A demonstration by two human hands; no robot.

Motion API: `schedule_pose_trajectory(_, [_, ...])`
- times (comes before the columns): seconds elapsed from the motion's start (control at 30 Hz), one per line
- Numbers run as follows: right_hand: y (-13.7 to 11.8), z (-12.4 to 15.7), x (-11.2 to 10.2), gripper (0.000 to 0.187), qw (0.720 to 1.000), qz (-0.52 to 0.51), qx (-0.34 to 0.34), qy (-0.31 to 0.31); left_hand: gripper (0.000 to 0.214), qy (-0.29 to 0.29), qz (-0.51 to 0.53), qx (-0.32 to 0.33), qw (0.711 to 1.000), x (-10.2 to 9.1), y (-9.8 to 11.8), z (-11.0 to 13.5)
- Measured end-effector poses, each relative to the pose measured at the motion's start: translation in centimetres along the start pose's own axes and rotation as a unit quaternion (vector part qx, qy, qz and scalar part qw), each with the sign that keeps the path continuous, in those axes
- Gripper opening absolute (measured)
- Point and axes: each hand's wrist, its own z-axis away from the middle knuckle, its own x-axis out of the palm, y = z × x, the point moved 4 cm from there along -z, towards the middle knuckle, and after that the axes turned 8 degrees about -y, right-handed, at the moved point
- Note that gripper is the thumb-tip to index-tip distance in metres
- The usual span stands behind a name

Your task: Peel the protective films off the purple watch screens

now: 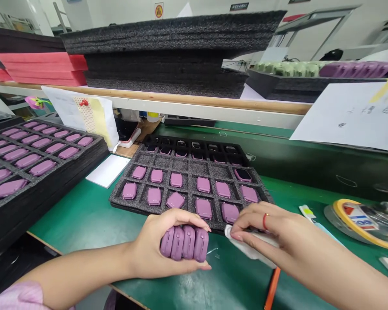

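My left hand (148, 249) is closed around a row of several purple smartwatch cases (184, 244), standing side by side with their narrow edges facing me. My right hand (278, 228) pinches a white cloth (252, 249) at the near right corner of a black foam tray (173, 162). In the tray's two nearest rows lie more purple watch cases (203, 184), most of them back up and one turned askew. A dark-screened watch (243, 175) sits face up in the right column. Farther back, the tray also holds watches with dark faces.
To the left are stacked foam trays (74, 165) of purple cases. A white pad (107, 170) lies between the trays. On the right are a yellow-rimmed round dish (358, 221) and an orange tool (273, 288). A shelf (194, 103) crosses above, carrying black foam sheets (168, 64).
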Motion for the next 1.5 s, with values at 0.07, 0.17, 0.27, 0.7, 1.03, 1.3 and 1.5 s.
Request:
schedule_pose_trajectory(0.07, [-0.4,-0.1,-0.2,0.029,0.999,0.006,0.006,0.038,0.050,0.001,-0.002,0.013,1.000,-0.1,0.2,0.0])
schedule_pose_trajectory(0.17, [-1.2,-0.3,0.0,0.030,0.992,-0.059,0.057,0.095,0.053,0.003,-0.013,0.031,0.999,-0.2,0.3,0.0])
schedule_pose_trajectory(0.27, [-1.7,-0.4,1.4,0.041,0.971,-0.193,0.121,0.067,0.052,0.004,-0.024,0.028,0.999,-0.3,0.4,0.0])
schedule_pose_trajectory(0.7, [-3.0,-2.6,8.3,0.085,0.786,-0.582,0.176,-0.110,0.040,0.053,-0.053,0.021,0.997,-0.8,0.9,0.1])
schedule_pose_trajectory(1.03, [-3.2,-2.3,9.3,0.123,0.813,-0.545,0.188,-0.082,0.044,0.027,-0.022,0.067,0.997,-0.6,0.9,-0.1])
schedule_pose_trajectory(1.3, [-3.8,-2.2,9.4,0.111,0.873,-0.466,0.139,0.020,0.056,0.001,-0.156,0.160,0.975,-0.7,0.5,-0.2])
schedule_pose_trajectory(1.5, [-4.2,-2.0,7.7,0.099,0.952,-0.272,0.036,0.135,0.113,0.018,-0.149,0.139,0.979,-0.3,0.1,-0.1])
